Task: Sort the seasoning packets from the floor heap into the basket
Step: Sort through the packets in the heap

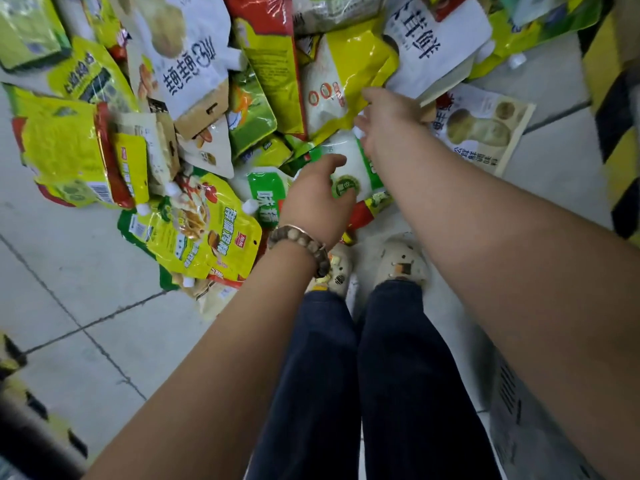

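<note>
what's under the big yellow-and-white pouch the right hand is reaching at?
The yellow-and-white pouch overlaps a white and green packet at its lower edge. The right hand covers that corner; anything deeper is hidden.

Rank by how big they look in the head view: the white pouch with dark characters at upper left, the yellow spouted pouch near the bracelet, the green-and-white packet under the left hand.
1. White pouch.
2. Yellow spouted pouch, nearly as large; it lies nearer the camera, so this order is unsure.
3. Green-and-white packet, smallest as seen, though the left hand and right arm cover part.
</note>
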The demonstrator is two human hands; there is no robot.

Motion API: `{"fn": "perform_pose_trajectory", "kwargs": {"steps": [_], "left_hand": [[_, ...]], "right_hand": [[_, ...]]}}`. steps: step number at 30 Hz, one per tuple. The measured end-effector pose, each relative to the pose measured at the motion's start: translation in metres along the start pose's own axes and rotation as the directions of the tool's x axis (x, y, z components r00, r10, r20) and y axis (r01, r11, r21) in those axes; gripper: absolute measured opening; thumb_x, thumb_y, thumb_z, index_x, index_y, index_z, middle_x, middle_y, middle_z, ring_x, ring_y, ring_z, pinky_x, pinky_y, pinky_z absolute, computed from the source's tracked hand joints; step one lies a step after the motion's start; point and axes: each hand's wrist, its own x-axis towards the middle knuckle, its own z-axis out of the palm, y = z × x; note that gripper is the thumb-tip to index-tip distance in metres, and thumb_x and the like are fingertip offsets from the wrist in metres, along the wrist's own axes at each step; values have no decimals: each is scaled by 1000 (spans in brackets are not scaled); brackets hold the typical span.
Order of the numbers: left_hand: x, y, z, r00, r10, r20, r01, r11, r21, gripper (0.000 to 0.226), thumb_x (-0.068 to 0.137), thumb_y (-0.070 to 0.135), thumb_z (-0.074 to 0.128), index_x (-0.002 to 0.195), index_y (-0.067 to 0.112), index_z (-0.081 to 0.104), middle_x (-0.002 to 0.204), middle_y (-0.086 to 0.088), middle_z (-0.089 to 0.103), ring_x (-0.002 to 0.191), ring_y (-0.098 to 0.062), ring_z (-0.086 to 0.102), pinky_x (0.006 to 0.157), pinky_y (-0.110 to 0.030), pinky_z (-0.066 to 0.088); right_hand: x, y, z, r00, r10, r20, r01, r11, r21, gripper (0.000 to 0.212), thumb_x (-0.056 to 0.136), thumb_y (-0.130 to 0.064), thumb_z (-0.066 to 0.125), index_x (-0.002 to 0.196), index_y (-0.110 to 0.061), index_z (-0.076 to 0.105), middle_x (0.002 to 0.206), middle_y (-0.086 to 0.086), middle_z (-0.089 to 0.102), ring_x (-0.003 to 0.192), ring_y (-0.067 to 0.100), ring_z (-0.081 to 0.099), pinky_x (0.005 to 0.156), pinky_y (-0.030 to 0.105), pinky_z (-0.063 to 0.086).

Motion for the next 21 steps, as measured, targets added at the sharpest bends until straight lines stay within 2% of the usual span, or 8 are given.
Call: {"fn": "perform_pose_trajectory", "kwargs": {"steps": [3, 5, 8, 10, 12, 15, 17, 21], "left_hand": [[9, -4, -4, 999, -30, -19, 29, 999, -44, 43, 86, 17, 62, 128, 16, 54, 130, -2, 57, 111, -18, 57, 90, -24, 43], [12, -8, -8, 999, -40, -27, 38, 996, -85, 43, 85, 15, 62, 127, 15, 55, 127, -3, 59, 108, -20, 59, 91, -27, 46], [13, -14, -12, 998, -52, -37, 46, 990, -131, 42, 86, 13, 62, 127, 14, 55, 127, -4, 59, 111, -19, 59, 95, -32, 47], [13, -16, -15, 996, -71, -51, 64, 990, -123, 40, 86, 15, 62, 126, 16, 56, 127, -3, 60, 111, -17, 58, 92, -25, 45], [11, -17, -17, 994, -94, -63, 86, 988, -129, 38, 87, 15, 61, 125, 16, 57, 126, -2, 60, 110, -16, 58, 88, -22, 43], [8, -18, -21, 987, -145, -65, 128, 968, -215, 35, 88, 13, 60, 123, 16, 58, 121, -2, 62, 102, -15, 61, 87, -29, 50], [7, -17, -23, 981, -188, -57, 165, 947, -276, 34, 88, 13, 60, 122, 16, 59, 118, -3, 62, 93, -12, 59, 84, -35, 53], [4, -12, -24, 965, -258, -54, 206, 866, -455, 32, 88, 9, 61, 119, 10, 60, 107, -3, 63, 102, -20, 61, 91, -37, 50]], "right_hand": [[-1, -1, 12, 994, -96, -48, 94, 995, -33, 53, 71, -15, 79, 116, -5, 52, 111, 14, 64, 89, 31, 65, 78, 45, 56], [3, -1, 14, 979, -203, -29, 194, 961, -194, 55, 74, -20, 78, 120, -9, 50, 112, 11, 62, 96, 31, 62, 85, 42, 53], [10, -5, 9, 963, -269, 26, 256, 875, -412, 56, 77, -33, 76, 123, -10, 53, 125, 7, 59, 114, 28, 56, 94, 36, 48], [11, -10, 4, 955, -294, 37, 264, 788, -556, 59, 76, -41, 74, 126, -15, 54, 129, 8, 56, 119, 27, 52, 98, 36, 46], [1, -10, -2, 923, -381, 54, 323, 691, -647, 50, 79, -42, 70, 121, -17, 58, 129, 10, 51, 117, 29, 50, 99, 36, 44], [-19, 1, -19, 869, -480, 123, 492, 806, -328, 22, 77, -10, 69, 97, -14, 60, 102, 6, 62, 92, 19, 62, 88, 37, 52], [-36, 9, -43, 846, -504, 173, 528, 838, -141, 27, 74, 1, 63, 90, -19, 57, 88, -2, 64, 80, 7, 64, 76, 27, 54], [-68, 11, -96, 876, -404, 264, 418, 909, 7, 33, 75, 9, 59, 91, -20, 57, 86, -3, 68, 83, 14, 68, 68, 31, 54]]}}
